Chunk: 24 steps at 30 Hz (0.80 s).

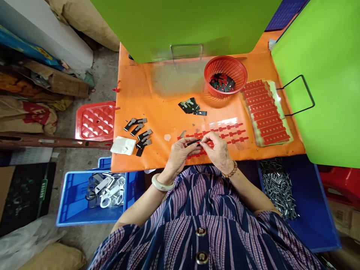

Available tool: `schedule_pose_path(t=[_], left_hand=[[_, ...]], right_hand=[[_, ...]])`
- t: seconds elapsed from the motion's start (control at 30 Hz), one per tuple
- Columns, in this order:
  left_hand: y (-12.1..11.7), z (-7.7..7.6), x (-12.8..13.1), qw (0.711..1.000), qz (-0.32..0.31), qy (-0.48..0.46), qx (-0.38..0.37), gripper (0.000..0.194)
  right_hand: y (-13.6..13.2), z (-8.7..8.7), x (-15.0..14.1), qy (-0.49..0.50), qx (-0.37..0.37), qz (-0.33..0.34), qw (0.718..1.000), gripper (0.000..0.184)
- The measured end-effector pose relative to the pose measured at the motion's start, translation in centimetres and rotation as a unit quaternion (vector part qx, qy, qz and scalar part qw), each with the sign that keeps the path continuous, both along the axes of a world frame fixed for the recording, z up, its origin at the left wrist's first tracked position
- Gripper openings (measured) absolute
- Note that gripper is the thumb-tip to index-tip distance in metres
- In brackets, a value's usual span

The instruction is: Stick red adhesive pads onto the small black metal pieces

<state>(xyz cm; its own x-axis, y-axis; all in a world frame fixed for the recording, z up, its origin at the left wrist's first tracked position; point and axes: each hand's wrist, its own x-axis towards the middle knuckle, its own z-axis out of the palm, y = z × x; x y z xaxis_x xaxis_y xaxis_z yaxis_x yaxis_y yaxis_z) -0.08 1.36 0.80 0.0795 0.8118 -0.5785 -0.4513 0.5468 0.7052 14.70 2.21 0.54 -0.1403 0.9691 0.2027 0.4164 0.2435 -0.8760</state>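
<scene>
Both hands, left hand [180,153] and right hand [218,150], are pinching one black strip [194,142]; finished pieces [140,132] are lying at nine o'clock, sticker sheets [264,112] are waiting at two o'clock.

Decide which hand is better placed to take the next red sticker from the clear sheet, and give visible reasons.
Probably the right hand. It lies over the clear sheet of red stickers, its fingertips at the black strip. The left hand has its grip on that strip and sits further from the remaining stickers.
</scene>
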Motion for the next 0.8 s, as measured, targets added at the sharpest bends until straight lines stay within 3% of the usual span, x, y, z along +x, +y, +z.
schedule_pose_path(t=[0.27,0.53,0.67,0.8], left_hand=[[-0.1,-0.77,0.19,0.998,0.016,0.058,0.035,0.029],[-0.34,-0.75,0.05,0.975,0.026,0.197,0.098,0.021],[-0.56,-0.72,0.08,0.954,0.031,0.267,0.131,0.018],[-0.52,-0.38,0.13,0.958,0.03,0.254,0.13,0.019]], right_hand=[[-0.19,-0.2,-0.39,-0.004,-0.015,-0.002,1.0,0.012],[-0.63,-0.28,-0.82,0.029,-0.077,-0.013,0.997,0.007],[-0.68,-0.02,-0.92,0.018,-0.049,-0.035,0.998,0.006],[-0.48,0.31,-0.79,0.025,-0.048,-0.033,0.998,0.007]])
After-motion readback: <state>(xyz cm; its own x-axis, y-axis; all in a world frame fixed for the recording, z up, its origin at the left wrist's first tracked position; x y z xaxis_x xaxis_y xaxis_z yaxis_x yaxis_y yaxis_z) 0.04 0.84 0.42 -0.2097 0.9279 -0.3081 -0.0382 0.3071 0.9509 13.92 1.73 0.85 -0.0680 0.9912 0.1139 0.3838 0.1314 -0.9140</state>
